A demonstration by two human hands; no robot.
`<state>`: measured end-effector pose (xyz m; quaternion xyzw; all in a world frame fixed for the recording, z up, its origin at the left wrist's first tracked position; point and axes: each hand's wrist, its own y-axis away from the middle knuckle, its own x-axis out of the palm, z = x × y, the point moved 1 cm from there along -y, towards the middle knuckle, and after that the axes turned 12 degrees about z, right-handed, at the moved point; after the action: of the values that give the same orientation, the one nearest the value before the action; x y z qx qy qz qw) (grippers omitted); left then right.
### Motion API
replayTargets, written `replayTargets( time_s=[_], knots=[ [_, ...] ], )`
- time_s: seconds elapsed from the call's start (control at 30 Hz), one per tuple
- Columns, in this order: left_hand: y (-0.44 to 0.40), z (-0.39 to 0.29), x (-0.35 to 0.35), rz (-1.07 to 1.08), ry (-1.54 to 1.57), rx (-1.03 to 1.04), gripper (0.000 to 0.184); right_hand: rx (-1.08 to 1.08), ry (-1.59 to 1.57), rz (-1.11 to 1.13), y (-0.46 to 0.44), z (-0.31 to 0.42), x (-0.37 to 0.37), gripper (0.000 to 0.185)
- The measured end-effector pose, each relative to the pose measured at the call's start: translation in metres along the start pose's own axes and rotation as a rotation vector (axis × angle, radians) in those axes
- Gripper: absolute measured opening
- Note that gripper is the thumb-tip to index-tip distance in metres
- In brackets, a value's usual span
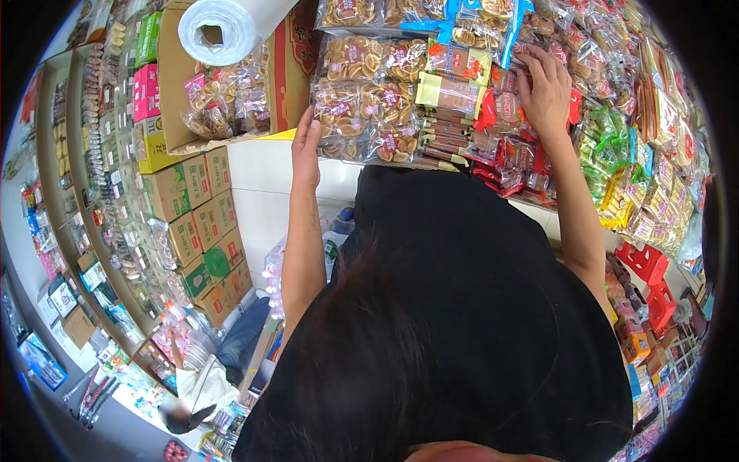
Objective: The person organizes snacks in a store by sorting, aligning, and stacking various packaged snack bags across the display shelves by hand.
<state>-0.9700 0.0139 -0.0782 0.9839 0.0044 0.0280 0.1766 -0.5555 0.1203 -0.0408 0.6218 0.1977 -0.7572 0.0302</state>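
My left hand (305, 150) is stretched flat against the left side of a stack of clear snack packs (346, 104) filled with round brown pieces. Its fingers point up and hold nothing that I can see. On the right, my right hand (546, 92) rests on reddish-brown wrapped snacks (505, 104), its fingers spread and bent over them; the fingertips touch the packets. Between the two hands lie yellow-and-brown packets (454, 91) in a row, next to the clear packs. A blue-edged bag (485, 23) lies behind them.
An open cardboard box (289, 69) with bagged snacks stands left of the stack, under a plastic bag roll (223, 31). Stacked cartons (196, 215) and long shelves (85, 154) line the left. A person (204, 385) is at lower left. Red plastic stools (650, 277) stand at right.
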Motion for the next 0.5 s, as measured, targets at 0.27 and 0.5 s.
replayTargets(
  time_s=[0.27, 0.5],
  knots=[
    [0.0006, -0.0018, 0.0017, -0.011, 0.010, -0.009, 0.053, -0.002, -0.008, -0.004, -0.0002, 0.0004, -0.0003, 0.031],
    [0.0003, -0.0005, 0.0012, -0.012, 0.036, -0.009, 0.052, -0.003, -0.003, -0.006, 0.0000, 0.0005, 0.0000, 0.031]
  ],
)
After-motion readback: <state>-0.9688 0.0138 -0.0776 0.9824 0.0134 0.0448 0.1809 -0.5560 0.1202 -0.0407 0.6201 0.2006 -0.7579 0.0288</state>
